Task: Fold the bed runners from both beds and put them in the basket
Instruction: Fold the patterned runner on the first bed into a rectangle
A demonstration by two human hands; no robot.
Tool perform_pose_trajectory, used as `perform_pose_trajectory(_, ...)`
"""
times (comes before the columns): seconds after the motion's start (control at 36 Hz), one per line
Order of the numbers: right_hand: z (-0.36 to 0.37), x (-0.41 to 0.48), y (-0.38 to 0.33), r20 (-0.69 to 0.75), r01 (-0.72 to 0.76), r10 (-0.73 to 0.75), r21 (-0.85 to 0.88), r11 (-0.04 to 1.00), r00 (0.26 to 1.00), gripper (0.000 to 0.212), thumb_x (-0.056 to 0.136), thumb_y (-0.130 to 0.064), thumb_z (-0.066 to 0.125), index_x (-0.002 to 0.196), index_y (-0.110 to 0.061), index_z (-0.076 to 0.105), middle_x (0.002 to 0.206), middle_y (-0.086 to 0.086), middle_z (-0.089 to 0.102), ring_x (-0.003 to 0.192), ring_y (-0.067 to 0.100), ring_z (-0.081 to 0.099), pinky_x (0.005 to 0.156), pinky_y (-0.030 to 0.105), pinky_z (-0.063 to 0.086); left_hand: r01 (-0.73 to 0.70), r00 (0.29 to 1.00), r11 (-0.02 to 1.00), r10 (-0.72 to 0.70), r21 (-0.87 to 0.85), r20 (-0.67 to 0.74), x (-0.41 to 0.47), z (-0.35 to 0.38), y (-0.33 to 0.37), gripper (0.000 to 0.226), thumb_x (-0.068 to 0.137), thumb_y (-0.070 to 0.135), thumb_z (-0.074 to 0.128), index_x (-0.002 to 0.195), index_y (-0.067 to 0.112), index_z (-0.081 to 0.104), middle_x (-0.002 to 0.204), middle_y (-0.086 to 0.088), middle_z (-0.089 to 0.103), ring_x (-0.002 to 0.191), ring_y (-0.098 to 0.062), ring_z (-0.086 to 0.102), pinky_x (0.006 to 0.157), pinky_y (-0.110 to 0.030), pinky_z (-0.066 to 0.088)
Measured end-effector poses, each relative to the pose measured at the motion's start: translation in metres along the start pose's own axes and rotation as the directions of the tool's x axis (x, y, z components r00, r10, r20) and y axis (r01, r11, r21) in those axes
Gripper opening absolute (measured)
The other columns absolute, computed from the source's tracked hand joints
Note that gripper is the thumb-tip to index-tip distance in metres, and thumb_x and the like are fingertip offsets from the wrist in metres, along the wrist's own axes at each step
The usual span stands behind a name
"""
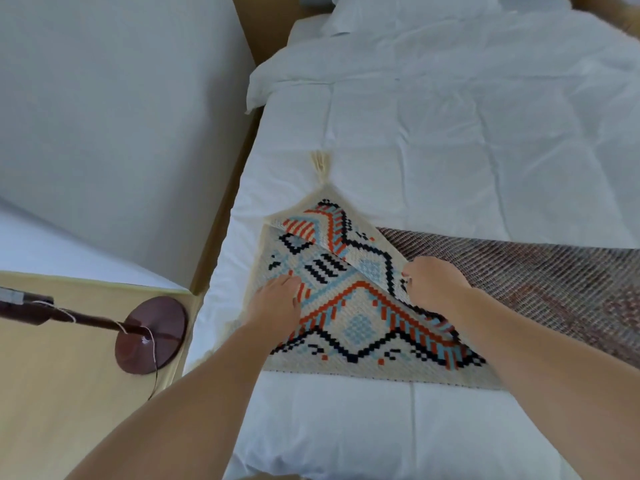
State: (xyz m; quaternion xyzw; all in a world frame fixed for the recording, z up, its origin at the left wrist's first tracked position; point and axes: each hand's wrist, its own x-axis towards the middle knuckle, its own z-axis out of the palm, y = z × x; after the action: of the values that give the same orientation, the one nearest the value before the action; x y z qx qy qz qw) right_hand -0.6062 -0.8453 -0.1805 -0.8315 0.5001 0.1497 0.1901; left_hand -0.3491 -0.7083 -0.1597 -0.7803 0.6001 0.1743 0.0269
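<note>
Woven runner across white bed, pointed end folded over. Left hand flat, fingers together on it; right hand pinching folded edge. Lamp base on bedside table, left.

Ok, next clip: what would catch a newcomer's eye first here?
The patterned bed runner in orange, blue and black stands out against the white bed, with one tasselled end folded over itself. The left hand presses flat on it while the right hand pinches the folded edge. At lower left, a dark round lamp base sits on a pale wooden table.
</note>
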Motion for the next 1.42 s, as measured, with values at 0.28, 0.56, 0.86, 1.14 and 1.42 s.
perform_pose_trajectory(0.28,-0.014,0.124,-0.038,-0.031,-0.077,0.077,0.026,0.997,0.997,0.031,0.091,-0.005,0.042,0.115,-0.013,0.06,0.109,0.007,0.064,0.09,0.022,0.061,0.07,0.031,0.053,-0.088,0.996,0.996,0.088,-0.021,-0.018,0.124,0.011,-0.05,0.047,0.097,0.018,0.037,0.144,0.021,0.035,0.149,0.001,0.037,0.136,-0.018,0.032,0.111,-0.035,0.028)
perform_pose_trajectory(0.56,0.012,0.273,-0.084,-0.026,-0.265,0.28,0.255,0.93,0.96,0.043,0.093,-0.003,0.041,0.136,-0.012,0.044,0.128,0.009,0.054,0.109,0.027,0.055,0.082,0.033,0.048,-0.25,0.967,0.968,0.249,-0.013,-0.057,0.226,0.051,-0.12,0.044,0.098,0.02,0.038,0.142,0.021,0.039,0.147,0.002,0.041,0.135,-0.019,0.036,0.112,-0.036,0.024)
perform_pose_trajectory(0.86,0.048,0.314,-0.095,-0.081,-0.448,0.52,0.404,0.797,0.85,0.018,0.088,0.002,0.048,0.092,-0.004,0.064,0.095,0.01,0.066,0.077,0.023,0.06,0.063,0.031,0.051,-0.368,0.924,0.93,0.367,0.008,-0.107,0.276,0.059,-0.143,0.042,0.1,0.02,0.036,0.141,0.017,0.04,0.146,-0.003,0.042,0.134,-0.022,0.035,0.11,-0.039,0.028)
perform_pose_trajectory(1.14,0.057,0.243,-0.15,-0.266,-0.095,0.169,0.27,0.958,0.949,0.026,0.097,-0.014,0.047,0.117,-0.018,0.063,0.092,0.0,0.054,0.073,0.014,0.055,0.062,0.025,0.049,-0.486,0.866,0.871,0.491,0.066,-0.098,0.291,0.035,-0.112,0.075,0.082,-0.007,0.049,0.147,0.023,0.028,0.158,-0.005,0.015,0.142,-0.027,0.014,0.115,-0.04,0.011)
perform_pose_trajectory(1.42,0.07,0.196,-0.151,-0.319,0.041,0.007,0.142,0.989,0.948,0.023,0.095,-0.016,0.051,0.115,-0.018,0.063,0.107,0.0,0.059,0.098,0.021,0.054,0.086,0.035,0.045,-0.717,0.689,0.645,0.715,0.265,0.123,0.295,0.035,-0.085,0.023,0.086,0.016,0.056,0.105,0.022,0.066,0.138,-0.003,0.051,0.139,-0.021,0.026,0.115,-0.038,-0.007)
